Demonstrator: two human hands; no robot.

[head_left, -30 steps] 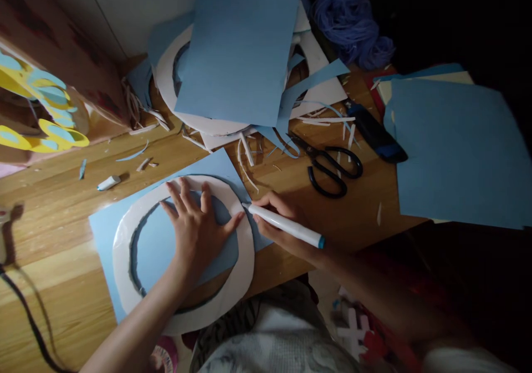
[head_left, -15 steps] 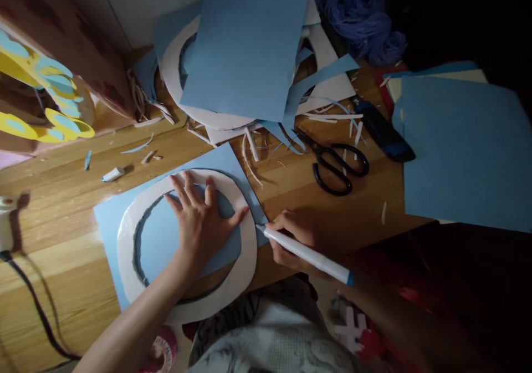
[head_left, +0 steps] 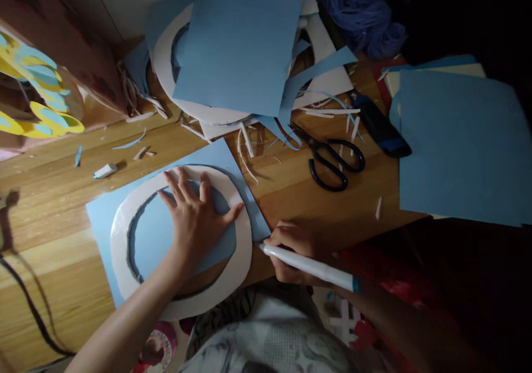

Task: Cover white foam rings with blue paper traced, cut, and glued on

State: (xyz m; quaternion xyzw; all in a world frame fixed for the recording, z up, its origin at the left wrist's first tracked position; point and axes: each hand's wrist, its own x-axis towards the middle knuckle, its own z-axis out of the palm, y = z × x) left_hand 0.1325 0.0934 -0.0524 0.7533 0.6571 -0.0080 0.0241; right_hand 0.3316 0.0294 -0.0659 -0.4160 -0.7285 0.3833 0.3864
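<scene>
My left hand (head_left: pixel 195 220) lies flat with fingers spread on a white ring template (head_left: pixel 122 226) that rests on a blue paper sheet (head_left: pixel 102 218) on the wooden table (head_left: pixel 50 195). My right hand (head_left: pixel 293 251) grips a white marker with a blue end (head_left: pixel 310 266). Its tip sits at the ring's lower right outer edge, close to the sheet's corner near the table's front edge.
Black scissors (head_left: pixel 332 162) lie right of centre among paper scraps. A pile of blue sheets and another white ring (head_left: pixel 233 46) sits at the back. More blue paper (head_left: pixel 461 146) covers the right. A dark object (head_left: pixel 380 126), purple yarn (head_left: pixel 366 13) and a small white piece (head_left: pixel 105 170) lie nearby.
My right hand has drawn the marker down along the ring's right outer edge, toward the table's front edge. My left hand stays pressed on the ring.
</scene>
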